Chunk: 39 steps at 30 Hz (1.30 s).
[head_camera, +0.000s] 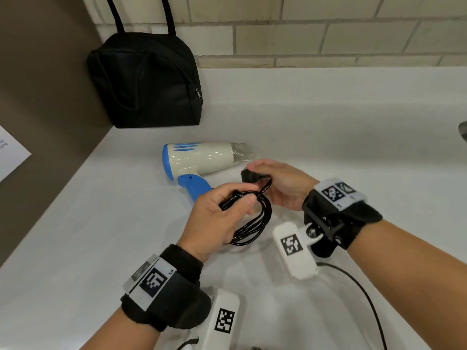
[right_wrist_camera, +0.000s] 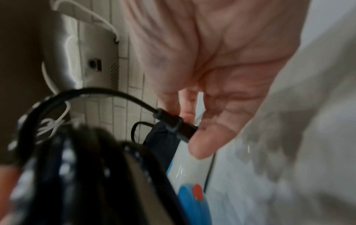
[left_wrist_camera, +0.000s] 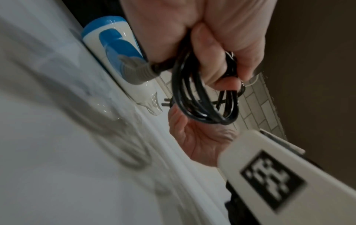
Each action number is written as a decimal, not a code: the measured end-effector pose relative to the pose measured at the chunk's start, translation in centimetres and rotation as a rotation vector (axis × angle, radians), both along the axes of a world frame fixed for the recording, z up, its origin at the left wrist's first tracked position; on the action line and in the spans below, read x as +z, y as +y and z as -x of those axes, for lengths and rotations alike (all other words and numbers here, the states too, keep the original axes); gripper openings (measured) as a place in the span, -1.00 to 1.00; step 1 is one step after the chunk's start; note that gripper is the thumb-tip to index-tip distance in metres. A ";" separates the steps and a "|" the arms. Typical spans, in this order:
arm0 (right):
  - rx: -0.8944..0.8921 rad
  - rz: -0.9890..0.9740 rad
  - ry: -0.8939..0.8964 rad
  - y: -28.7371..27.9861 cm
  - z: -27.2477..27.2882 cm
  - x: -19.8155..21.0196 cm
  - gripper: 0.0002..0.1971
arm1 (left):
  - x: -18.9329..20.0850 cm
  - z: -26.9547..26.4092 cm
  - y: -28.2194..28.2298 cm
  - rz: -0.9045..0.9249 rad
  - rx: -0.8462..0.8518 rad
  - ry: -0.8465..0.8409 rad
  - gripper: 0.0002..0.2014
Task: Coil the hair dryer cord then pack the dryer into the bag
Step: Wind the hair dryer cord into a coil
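Cord [head_camera: 252, 221]: black, gathered in several loops at centre frame; we see them hanging below the left hand.
Left hand [head_camera: 217, 218]: our fingers and thumb curl around the top of the coil.
Right hand [head_camera: 280, 183]: thumb and fingertips pinch the black plug [head_camera: 249, 176], right of centre.
Hair dryer [head_camera: 199, 160]: white and blue, lying on the white counter [head_camera: 353, 137] just above our hands.
Bag [head_camera: 146, 82]: black, upright, upper left, against the tiled wall [head_camera: 328, 34].

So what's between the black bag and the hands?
The hair dryer lies there on the white counter, between the bag and the two hands holding the cord. The head view shows it.
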State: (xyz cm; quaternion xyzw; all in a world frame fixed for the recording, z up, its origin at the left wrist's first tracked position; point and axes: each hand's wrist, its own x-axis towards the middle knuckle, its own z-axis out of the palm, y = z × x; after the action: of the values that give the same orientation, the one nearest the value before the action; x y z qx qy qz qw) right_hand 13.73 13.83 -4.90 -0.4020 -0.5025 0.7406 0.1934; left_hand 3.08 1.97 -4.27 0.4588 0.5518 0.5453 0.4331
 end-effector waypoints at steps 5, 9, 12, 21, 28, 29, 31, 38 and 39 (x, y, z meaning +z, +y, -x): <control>0.129 -0.068 0.041 -2.7 -0.5 -0.6 -0.53 | 0.0 0.6 0.5 0.059 0.095 -0.257 -0.83; 0.076 -0.014 0.142 -3.6 -1.1 -0.4 -0.45 | -0.3 0.3 1.0 0.107 0.146 -0.280 -0.88; 0.108 -0.035 0.173 -4.4 -1.2 -0.2 -0.63 | -0.5 -0.3 1.0 0.117 0.185 -0.263 -0.90; 0.019 -0.188 0.052 -5.6 -0.9 -1.3 -0.77 | -0.8 -0.6 0.6 0.096 0.184 -0.223 -0.91; 0.161 -0.216 -0.017 -4.7 -1.8 -1.1 -0.70 | -1.1 0.1 0.5 0.146 0.039 -0.120 -0.72; 0.205 -0.214 -0.025 -4.5 -2.0 -0.9 -0.69 | -1.1 0.2 0.4 0.165 0.011 -0.143 -0.72; 0.286 -0.200 -0.047 -4.1 -2.2 -0.8 -0.67 | -1.3 0.3 0.3 0.185 -0.006 -0.193 -0.71; 0.226 -0.807 -0.558 -6.2 -1.3 1.3 -0.48 | -2.2 0.4 0.9 0.173 0.213 -0.398 -0.86; 0.192 -0.932 -0.641 -6.9 -1.3 2.1 -0.37 | -2.3 0.6 0.9 0.173 0.221 -0.416 -0.89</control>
State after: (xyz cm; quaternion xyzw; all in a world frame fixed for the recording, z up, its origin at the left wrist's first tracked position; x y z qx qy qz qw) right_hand 14.98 6.90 -2.80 -0.4313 -0.8437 0.2962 0.1199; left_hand 2.49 2.90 -6.55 0.2351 0.5423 0.6228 0.5127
